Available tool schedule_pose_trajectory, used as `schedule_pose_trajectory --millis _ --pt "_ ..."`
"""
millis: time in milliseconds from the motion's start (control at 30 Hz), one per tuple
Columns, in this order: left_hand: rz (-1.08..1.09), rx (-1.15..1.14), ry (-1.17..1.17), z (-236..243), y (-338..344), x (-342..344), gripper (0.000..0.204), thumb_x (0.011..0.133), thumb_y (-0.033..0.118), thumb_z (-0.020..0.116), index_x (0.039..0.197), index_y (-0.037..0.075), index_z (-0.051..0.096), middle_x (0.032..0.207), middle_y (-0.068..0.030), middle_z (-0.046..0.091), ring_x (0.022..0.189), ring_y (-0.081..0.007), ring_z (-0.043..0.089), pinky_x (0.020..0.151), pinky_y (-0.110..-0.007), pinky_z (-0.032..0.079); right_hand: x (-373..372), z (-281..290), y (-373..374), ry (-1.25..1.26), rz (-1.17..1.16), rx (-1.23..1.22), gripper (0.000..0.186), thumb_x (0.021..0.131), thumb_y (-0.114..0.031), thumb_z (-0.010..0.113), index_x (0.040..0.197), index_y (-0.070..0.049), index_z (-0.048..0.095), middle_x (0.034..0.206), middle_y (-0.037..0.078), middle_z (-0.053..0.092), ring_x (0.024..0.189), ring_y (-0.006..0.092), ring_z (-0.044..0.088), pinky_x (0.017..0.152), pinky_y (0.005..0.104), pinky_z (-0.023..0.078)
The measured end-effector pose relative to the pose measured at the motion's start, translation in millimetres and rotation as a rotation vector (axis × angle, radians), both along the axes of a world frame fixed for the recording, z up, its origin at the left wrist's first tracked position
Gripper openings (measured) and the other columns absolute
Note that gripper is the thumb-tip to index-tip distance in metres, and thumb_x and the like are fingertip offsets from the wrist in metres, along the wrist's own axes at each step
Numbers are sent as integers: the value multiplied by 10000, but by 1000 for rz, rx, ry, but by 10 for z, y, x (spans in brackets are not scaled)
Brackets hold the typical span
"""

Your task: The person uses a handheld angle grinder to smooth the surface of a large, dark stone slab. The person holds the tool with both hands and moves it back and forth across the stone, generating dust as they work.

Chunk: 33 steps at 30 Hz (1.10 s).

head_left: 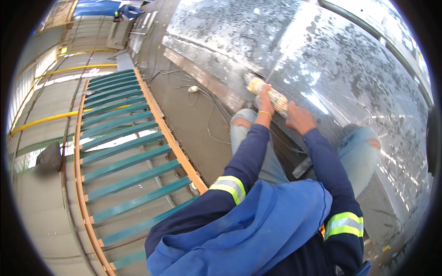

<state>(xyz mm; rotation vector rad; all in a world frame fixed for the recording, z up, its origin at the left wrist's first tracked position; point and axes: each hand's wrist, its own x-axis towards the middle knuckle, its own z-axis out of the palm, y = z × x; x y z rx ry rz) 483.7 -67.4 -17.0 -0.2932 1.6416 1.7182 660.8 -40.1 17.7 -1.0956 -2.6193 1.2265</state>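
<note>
An angle grinder (277,98), its body dusty pale yellow and white, lies across the left edge of a big grey metal sheet (331,78). Around its front part wraps my left hand (264,104), with a thin yellow band at the wrist. My right hand (300,118) is closed on its rear end, nearer to me. The front of the tool points away to the left, and its disc is hard to make out. Dark blotches and bright reflections cover the sheet. My knees in torn jeans are either side of the tool's rear.
A wooden plank (207,78) runs along the sheet's left edge. Loose cables (209,96) and a white plug-like piece (193,89) lie on the floor. Left of me stretches an orange-framed rack with teal slats (124,163). Far off, another person (128,12) bends down.
</note>
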Motion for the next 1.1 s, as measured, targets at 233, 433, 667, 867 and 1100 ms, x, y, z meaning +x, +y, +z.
schedule_pose_trajectory --millis 233,433,667,867,1100 --pt "2 7 -19 165 46 25 427 772 221 706 1103 3 547 885 -106 599 736 -298 660 677 -473 569 -46 242 81 -161 59 -48 507 687 -174 812 1057 -5 510 938 219 721 929 372 719 772 444 578" --pt "21 18 49 134 29 188 418 769 225 710 1097 16 556 881 -94 594 752 -291 662 695 -471 568 109 240 52 -153 61 -66 527 683 -173 823 1074 -7 513 944 223 720 926 375 718 771 449 576" --pt "11 28 31 -65 65 -21 391 745 241 749 1030 3 628 891 -70 624 753 -224 642 698 -408 550 -52 116 96 -51 -8 -55 468 689 -127 752 1061 11 504 944 280 696 899 428 699 767 489 562" --pt "31 -7 10 79 -3 -20 444 754 238 750 1083 -33 628 929 -87 638 768 -237 651 703 -395 543 -89 209 36 -118 27 -14 436 712 -133 741 1052 14 511 930 277 703 908 430 700 794 493 561" --pt "46 -19 20 73 -28 115 445 746 244 757 1070 -35 634 949 -101 637 782 -245 649 709 -398 543 50 248 17 -93 10 -5 300 765 -85 651 1011 15 512 889 275 700 868 430 702 764 489 560"
